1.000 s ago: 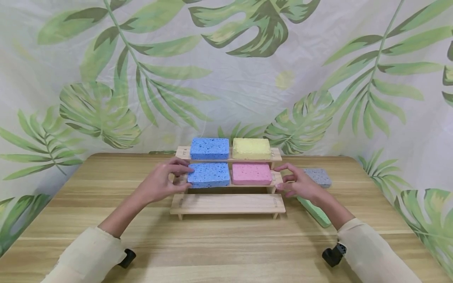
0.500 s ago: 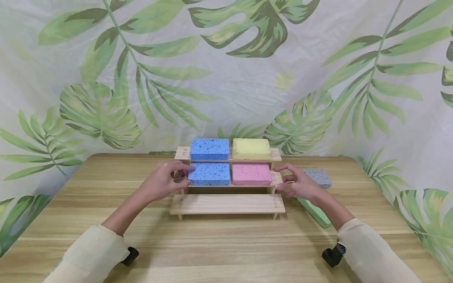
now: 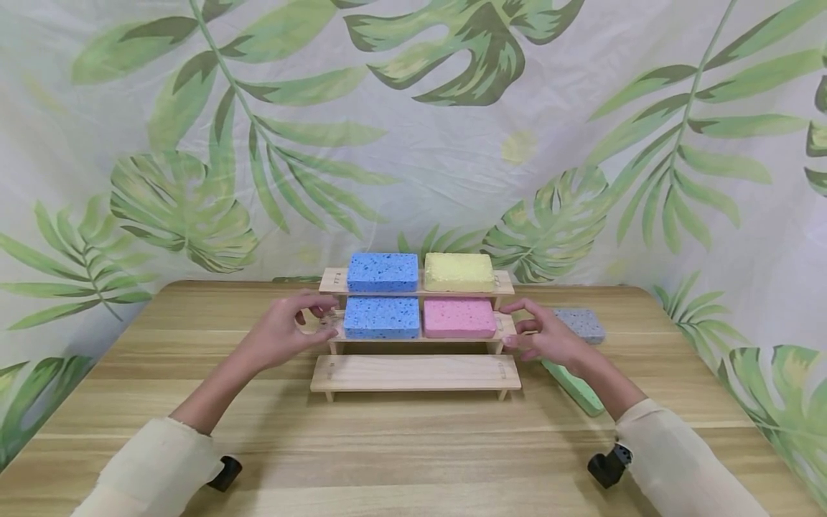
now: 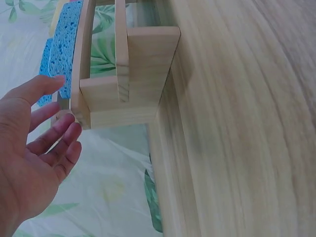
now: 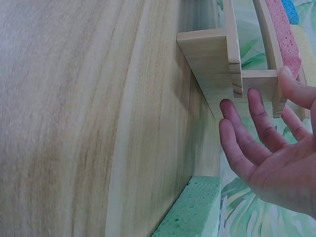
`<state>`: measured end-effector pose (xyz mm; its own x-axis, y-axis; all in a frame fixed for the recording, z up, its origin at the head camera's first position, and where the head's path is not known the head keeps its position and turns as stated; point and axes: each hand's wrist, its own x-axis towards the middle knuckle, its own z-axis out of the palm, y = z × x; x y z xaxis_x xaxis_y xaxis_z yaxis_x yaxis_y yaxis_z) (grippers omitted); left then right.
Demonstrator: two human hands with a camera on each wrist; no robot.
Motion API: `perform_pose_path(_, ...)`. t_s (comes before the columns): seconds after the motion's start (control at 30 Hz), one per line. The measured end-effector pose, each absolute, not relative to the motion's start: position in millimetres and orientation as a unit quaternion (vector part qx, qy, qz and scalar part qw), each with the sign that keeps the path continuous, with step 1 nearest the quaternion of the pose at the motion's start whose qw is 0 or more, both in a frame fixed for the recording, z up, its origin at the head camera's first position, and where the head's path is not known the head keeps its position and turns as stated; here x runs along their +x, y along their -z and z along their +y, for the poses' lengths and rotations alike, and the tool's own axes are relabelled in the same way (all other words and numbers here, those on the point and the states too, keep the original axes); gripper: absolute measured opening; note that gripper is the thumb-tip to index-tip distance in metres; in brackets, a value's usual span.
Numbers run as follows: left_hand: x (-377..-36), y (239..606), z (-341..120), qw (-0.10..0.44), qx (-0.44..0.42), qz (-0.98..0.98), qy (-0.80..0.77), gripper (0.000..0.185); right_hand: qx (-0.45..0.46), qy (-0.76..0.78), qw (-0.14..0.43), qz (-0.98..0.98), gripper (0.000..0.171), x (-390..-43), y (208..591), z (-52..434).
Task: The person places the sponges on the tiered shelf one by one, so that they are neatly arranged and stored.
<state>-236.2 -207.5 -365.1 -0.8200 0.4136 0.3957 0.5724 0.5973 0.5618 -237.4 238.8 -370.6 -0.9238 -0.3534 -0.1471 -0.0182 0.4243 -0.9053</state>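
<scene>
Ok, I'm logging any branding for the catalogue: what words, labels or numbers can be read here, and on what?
None can be read.
The wooden rack bears small dark marks near its shelf ends, too small to read.
The sponges, such as the pink sponge, the table and the leaf-print backdrop carry no text.

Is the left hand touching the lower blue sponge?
Apart. The head view shows bare shelf wood between the left hand and the lower blue sponge.
</scene>
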Motion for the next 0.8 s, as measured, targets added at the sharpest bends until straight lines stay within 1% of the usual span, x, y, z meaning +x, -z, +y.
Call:
perform_pose_path(0.23,-239,369,-216,0.095,-0.249,-0.905,0.333,0.033,-0.111,0.528,0.161,0.827,0.056,-237,371,239)
perform_pose_path(0.5,-242,373,-218,0.062,-0.268,-0.9,0.337,0.039,-0.111,0.528,0.16,0.827,0.056,-237,371,239)
perform_pose_path(0.8,-244,374,-220,0.051,-0.282,-0.897,0.336,0.044,-0.115,0.513,0.163,0.835,0.056,-238,369,240)
